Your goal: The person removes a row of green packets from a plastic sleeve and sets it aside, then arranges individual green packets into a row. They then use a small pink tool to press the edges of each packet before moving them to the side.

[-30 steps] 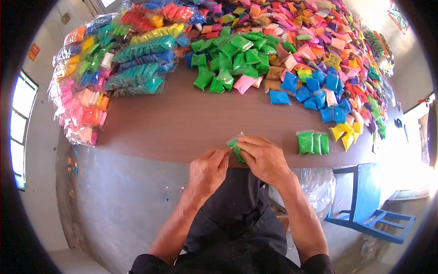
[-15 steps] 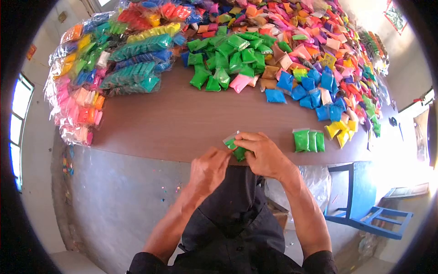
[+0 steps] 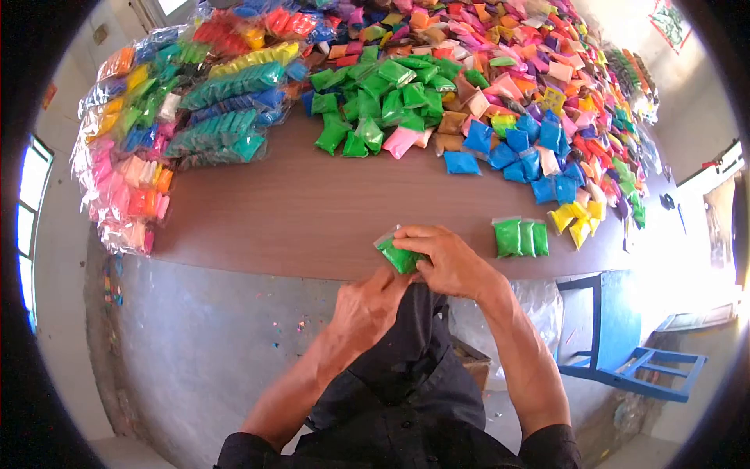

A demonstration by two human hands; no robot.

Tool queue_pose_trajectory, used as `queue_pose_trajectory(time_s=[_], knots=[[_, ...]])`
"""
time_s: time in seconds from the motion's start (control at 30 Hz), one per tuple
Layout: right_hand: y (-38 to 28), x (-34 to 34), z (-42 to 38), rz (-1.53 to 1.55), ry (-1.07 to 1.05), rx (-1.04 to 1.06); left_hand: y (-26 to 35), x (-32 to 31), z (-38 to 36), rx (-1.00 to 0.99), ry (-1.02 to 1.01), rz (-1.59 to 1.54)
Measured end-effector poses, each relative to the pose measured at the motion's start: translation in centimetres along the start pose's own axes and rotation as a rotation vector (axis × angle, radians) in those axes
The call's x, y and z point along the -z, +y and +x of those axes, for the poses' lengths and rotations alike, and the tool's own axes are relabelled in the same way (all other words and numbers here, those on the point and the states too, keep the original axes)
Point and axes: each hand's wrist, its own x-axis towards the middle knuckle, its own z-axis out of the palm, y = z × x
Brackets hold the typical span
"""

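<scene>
Over the table's near edge, a small clear packet with green filling (image 3: 400, 255) is between my two hands. My right hand (image 3: 449, 262) is closed on its right side, with the index finger across the top and the thumb lower down. My left hand (image 3: 369, 303) is below the packet, its bent fingers meeting the lower edge; the fingertips are partly hidden. To the right, several similar green packets (image 3: 521, 238) lie side by side in an overlapping row.
A heap of loose green packets (image 3: 391, 98) lies across the brown table (image 3: 297, 211). Blue packets (image 3: 478, 138) and yellow packets (image 3: 580, 223) lie farther right, before a large mixed-colour pile. Bagged teal packets (image 3: 215, 137) are stacked left. A blue chair (image 3: 617, 328) stands on the floor at right.
My left hand has moved from the packet's left edge to beneath its lower edge. More of the green filling now shows. My right hand keeps its grip, and the view has shifted slightly.
</scene>
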Motion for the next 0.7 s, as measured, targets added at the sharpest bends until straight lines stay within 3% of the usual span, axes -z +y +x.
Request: queue_pose_trajectory(time_s=[0.1,0.2,0.4,0.5,0.6,0.7], knots=[[0.0,0.2,-0.1,0.01,-0.024,-0.01,0.6,1.0,-0.6,0.084,-0.097,0.003],[-0.1,0.3,0.0,0.021,-0.045,0.0,-0.4,1.3,0.6,0.091,0.131,-0.044],[-0.1,-0.2,-0.3,0.0,-0.009,-0.022,0.7,0.6,-0.2,-0.029,-0.063,0.041],[-0.6,0.3,-0.3,0.001,-0.043,-0.038,1.1,1.8,-0.1,0.081,-0.021,0.023],[-0.1,0.0,-0.4,0.018,0.005,0.004,-0.3,1.5,1.2,0.079,0.087,0.02],[0.1,-0.3,-0.4,0.02,0.043,0.017,-0.8,0.3,1.4,-0.01,0.036,0.089]])
